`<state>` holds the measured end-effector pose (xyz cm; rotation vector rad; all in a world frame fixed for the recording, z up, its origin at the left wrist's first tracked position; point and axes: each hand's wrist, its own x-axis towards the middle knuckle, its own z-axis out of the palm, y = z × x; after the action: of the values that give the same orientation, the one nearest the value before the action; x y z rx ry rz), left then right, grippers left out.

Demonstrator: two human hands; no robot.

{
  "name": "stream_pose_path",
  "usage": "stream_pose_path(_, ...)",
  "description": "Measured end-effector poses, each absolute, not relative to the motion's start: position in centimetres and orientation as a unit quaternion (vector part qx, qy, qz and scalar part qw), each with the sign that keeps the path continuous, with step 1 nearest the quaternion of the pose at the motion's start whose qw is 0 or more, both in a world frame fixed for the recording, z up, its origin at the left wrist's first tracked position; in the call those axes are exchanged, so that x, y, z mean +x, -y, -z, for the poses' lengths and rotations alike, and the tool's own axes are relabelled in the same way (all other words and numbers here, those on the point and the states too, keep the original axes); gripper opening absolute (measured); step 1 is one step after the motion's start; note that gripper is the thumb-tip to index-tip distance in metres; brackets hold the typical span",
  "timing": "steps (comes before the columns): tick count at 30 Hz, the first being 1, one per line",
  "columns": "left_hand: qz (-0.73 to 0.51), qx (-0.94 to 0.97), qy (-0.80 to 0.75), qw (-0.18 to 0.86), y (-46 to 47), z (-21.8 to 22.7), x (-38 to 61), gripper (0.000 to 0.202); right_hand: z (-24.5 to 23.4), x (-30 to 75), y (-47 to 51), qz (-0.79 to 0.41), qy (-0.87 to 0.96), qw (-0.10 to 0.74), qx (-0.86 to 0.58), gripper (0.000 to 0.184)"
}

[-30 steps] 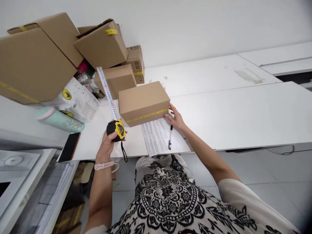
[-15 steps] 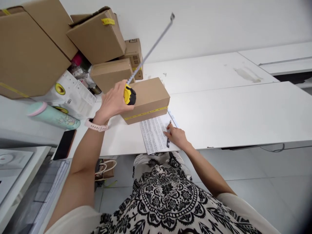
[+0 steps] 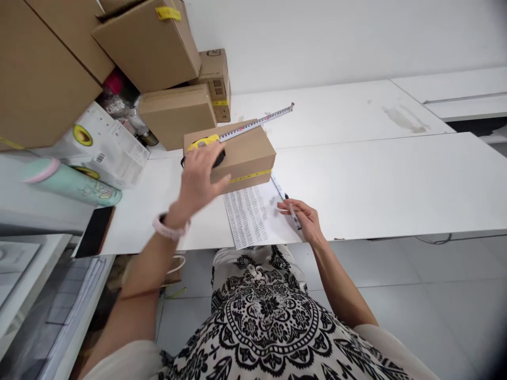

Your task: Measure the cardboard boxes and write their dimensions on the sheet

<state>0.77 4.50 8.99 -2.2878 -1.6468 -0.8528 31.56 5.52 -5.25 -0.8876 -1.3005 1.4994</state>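
A yellow and black tape measure (image 3: 206, 141) lies flat on top of a closed cardboard box (image 3: 249, 153), its blade pulled out over the top and past the far right corner. Above the tape measure's case is my left hand (image 3: 198, 179), thumb and fingers apart; whether the fingertips still touch it is hard to see. My right hand (image 3: 308, 219) has a pen (image 3: 295, 217) between its fingers. That hand is over the right side of a printed sheet (image 3: 245, 219), which lies in front of the box at the table's near edge.
Several cardboard boxes (image 3: 174, 113) are piled at the back left. A mint green bottle (image 3: 79, 184) lies beside a white avocado-print package (image 3: 114, 150), with a dark phone (image 3: 95, 232) at the table's left corner. The white table (image 3: 376, 184) stretches to the right.
My left hand has lowered the tape measure onto the box and spread its fingers; the blade swung from pointing up to lying across. My right hand has picked the pen up off the paper.
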Motion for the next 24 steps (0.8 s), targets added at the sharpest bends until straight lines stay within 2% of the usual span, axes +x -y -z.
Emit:
stream_pose_path(2,0.375,-0.761,0.522,0.083,-0.2,-4.9,4.8,0.049,4.8,32.0,-5.4,-0.588,0.520,0.501,-0.365,0.032)
stream_pose_path(4,0.388,-0.774,0.498,0.047,3.3,-0.4,8.5,0.040,4.5,32.2,-5.2,-0.552,0.525,0.518,-0.388,0.032)
stream_pose_path(6,0.336,-0.797,0.502,0.021,5.4,3.5,10.8,0.039,4.6,31.9,-5.1,-0.518,0.537,0.518,-0.418,0.034)
stream_pose_path(9,0.249,-0.826,0.506,0.014,6.4,7.1,11.5,0.045,5.4,30.7,-4.7,-0.530,0.541,0.487,-0.435,0.050)
stream_pose_path(13,0.162,-0.858,0.487,0.032,6.2,8.2,9.7,0.050,6.1,28.6,-4.0,-0.613,0.543,0.426,-0.385,0.060)
stream_pose_path(18,0.166,-0.856,0.488,0.042,6.5,8.1,9.0,0.043,6.3,27.4,-3.3,-0.574,0.578,0.388,-0.432,0.040)
stream_pose_path(24,0.192,-0.818,0.540,0.049,6.6,8.8,10.9,0.035,7.1,27.2,-3.3,-0.535,0.611,0.384,-0.440,0.036)
